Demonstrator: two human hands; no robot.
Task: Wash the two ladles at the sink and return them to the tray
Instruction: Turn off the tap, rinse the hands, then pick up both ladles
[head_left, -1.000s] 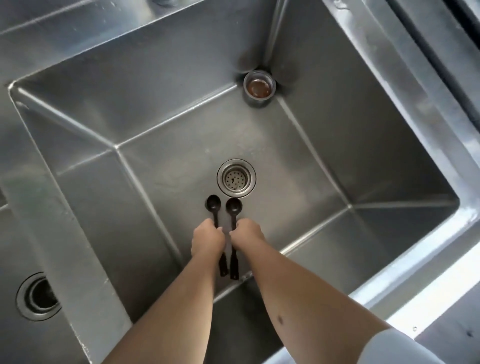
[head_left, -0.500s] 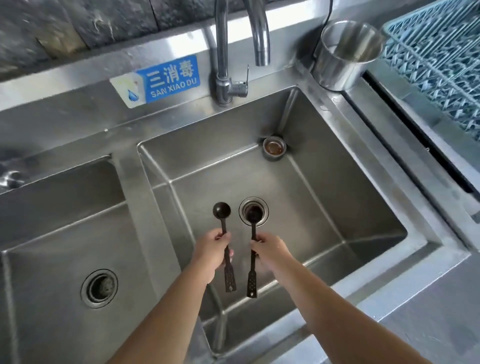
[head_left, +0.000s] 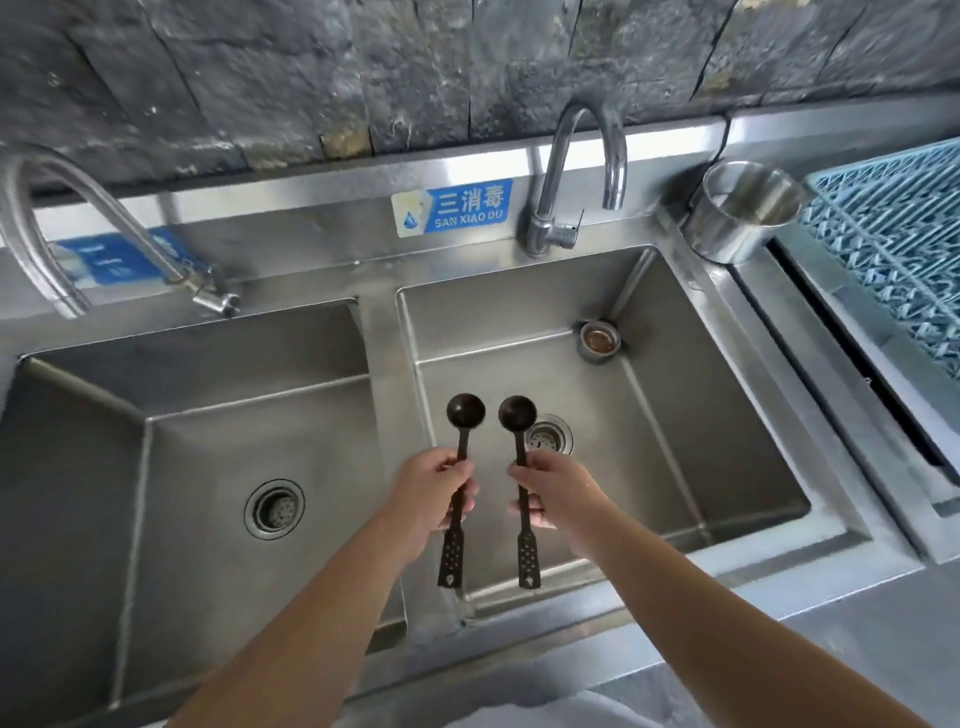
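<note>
I hold two small black ladles side by side above the right steel sink basin (head_left: 727, 441). My left hand (head_left: 434, 493) grips the stem of the left ladle (head_left: 464, 415), whose bowl points away from me over the divider edge. My right hand (head_left: 556, 493) grips the right ladle (head_left: 518, 415), its bowl just left of the drain (head_left: 548, 435). Both perforated handle ends hang below my fists. A blue lattice tray (head_left: 893, 249) lies on the counter at the far right.
A curved faucet (head_left: 576, 171) stands behind the right basin, with no water running. A second faucet (head_left: 78, 223) serves the left basin (head_left: 182, 441). A steel cup (head_left: 743, 213) sits by the tray. A small overflow fitting (head_left: 600, 340) is in the basin's back corner.
Both ladles have been lifted from low inside the basin to a higher position, and my view has tilted up, bringing the faucets, wall and tray into sight.
</note>
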